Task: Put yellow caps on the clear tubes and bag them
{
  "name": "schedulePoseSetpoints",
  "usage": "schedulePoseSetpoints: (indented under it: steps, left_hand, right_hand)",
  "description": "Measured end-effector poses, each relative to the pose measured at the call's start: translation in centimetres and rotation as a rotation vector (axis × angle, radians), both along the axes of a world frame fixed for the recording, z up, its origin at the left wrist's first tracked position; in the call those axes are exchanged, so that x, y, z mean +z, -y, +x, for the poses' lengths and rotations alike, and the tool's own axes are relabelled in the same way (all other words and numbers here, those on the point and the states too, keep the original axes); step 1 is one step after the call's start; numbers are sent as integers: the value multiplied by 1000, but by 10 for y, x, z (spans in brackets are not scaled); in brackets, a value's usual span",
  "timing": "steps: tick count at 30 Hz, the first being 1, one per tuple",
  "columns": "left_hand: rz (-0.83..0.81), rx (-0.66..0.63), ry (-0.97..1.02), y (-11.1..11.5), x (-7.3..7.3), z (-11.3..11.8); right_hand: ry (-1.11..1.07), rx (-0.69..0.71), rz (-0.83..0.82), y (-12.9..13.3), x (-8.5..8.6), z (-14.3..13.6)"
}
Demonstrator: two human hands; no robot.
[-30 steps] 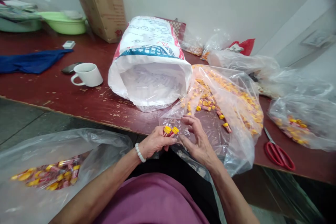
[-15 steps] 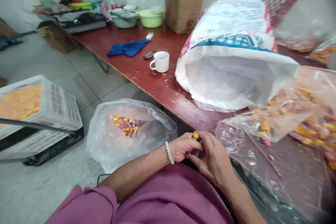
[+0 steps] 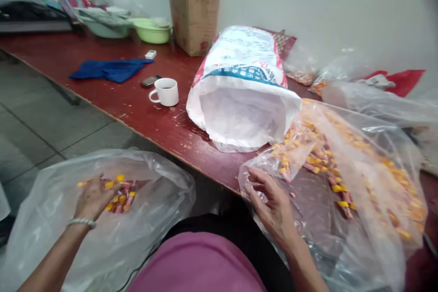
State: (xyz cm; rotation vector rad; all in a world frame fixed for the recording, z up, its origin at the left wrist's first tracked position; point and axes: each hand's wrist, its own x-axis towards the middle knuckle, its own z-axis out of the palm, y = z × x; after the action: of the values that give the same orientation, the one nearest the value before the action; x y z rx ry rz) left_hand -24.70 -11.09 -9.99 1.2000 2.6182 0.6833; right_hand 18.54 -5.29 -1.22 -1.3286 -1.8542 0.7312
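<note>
The left hand (image 3: 91, 203), grip too blurred to tell, is at yellow-capped tubes (image 3: 125, 197) inside a clear bag (image 3: 164, 175) beside the tabletop (image 3: 135, 100), while the right hand (image 3: 275, 207) holds its fingers loosely parted.

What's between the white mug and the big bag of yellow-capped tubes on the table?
An open white sack lies between the mug and that bag, in the head view.

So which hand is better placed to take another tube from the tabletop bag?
Likely the right hand: it is at the tabletop bag, while the left hand is over tubes in the lower bag.
</note>
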Motion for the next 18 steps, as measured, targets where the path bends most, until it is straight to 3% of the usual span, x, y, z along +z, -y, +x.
schedulePoseSetpoints:
  steps: [3, 6, 9, 11, 14, 18]
  left_hand:
    - [129, -143, -183, -9, 22, 32]
    - [439, -491, -227, -36, 47, 99]
    - [625, -755, -162, -81, 63, 173]
    - [595, -907, -148, -115, 67, 217]
    - [411, -1091, -195, -159, 67, 267]
    - [342, -1133, -184, -191, 66, 293]
  right_hand:
    - [-145, -177, -89, -2, 3, 29]
    - [-262, -385, -88, -11, 1, 64]
    - [-298, -585, -35, -22, -4, 98]
    - [-216, -624, -38, -29, -11, 115]
    - [37, -583, -41, -40, -25, 130]
    - [267, -481, 51, -52, -37, 129]
